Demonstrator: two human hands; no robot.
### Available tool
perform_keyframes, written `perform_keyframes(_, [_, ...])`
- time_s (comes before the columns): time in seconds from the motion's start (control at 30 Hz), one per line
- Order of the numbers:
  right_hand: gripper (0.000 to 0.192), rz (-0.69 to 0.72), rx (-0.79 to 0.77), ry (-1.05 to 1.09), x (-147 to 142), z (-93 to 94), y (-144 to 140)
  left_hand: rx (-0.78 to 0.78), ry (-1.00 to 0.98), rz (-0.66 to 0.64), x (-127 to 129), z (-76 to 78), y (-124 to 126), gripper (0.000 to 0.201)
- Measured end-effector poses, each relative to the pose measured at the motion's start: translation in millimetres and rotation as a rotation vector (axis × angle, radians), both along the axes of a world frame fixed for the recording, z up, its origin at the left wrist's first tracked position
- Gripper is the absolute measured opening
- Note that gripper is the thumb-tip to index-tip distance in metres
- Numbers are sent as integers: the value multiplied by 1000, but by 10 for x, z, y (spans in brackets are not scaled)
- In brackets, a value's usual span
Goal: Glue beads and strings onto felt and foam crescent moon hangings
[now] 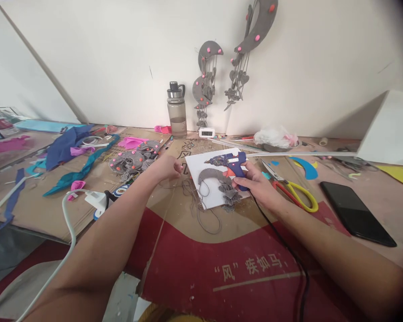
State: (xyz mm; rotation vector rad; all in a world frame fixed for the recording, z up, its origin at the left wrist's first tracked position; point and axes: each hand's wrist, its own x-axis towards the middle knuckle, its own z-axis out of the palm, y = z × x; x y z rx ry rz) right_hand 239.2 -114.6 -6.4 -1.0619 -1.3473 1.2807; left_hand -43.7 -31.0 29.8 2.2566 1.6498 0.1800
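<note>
My right hand (pixel 255 184) grips a blue glue gun (pixel 230 162), its nozzle pointing left over a white sheet (pixel 196 167). On that sheet lies a grey felt crescent (pixel 212 175) with small grey felt hearts (pixel 231 196) at its lower end. Grey cords (pixel 201 209) trail off the sheet toward me. My left hand (pixel 169 167) is closed just left of the sheet, fingers pinched together; whether it holds a cord end is too small to tell. The gun's black cable (pixel 282 241) runs back along my right forearm.
Yellow-handled scissors (pixel 297 191) and a black phone (pixel 356 213) lie to the right. A pile of grey felt pieces with pink dots (pixel 134 158), coloured felt scraps, a water bottle (pixel 177 109), a small clock (pixel 207 132) and a white charger with cable (pixel 96 198) sit left and behind. Finished felt moons (pixel 206 76) hang on the wall.
</note>
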Motion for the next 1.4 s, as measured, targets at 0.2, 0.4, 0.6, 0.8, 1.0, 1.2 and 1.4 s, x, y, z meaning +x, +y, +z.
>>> perform_keyframes(0.2, [37, -67, -21, 38, -3, -78, 9, -22, -99, 18, -106, 100, 21, 15])
perform_keyframes(0.4, [37, -59, -7, 57, -1, -100, 17, -36, -257, 145, -160, 147, 4, 19])
perform_keyframes(0.6, [37, -76, -24, 25, 3, -109, 14, -73, -488, 217, -276, 102, 95, 26])
perform_keyframes(0.8, [37, -73, -26, 7, 33, -170, 32, 95, -611, 290, -334, 144, 108, 28])
perform_keyframes(1.0, [33, -70, -7, 12, 39, -185, 30, 55, -550, 187, -274, 65, 140, 33])
perform_keyframes(1.2, [32, -28, 124, -77, 93, 6, 29, -13, -574, 104, -63, 76, 45, 27])
perform_keyframes(1.4, [29, 4, 170, -296, 138, 222, -16, -127, -681, -57, 114, -8, 2, 24])
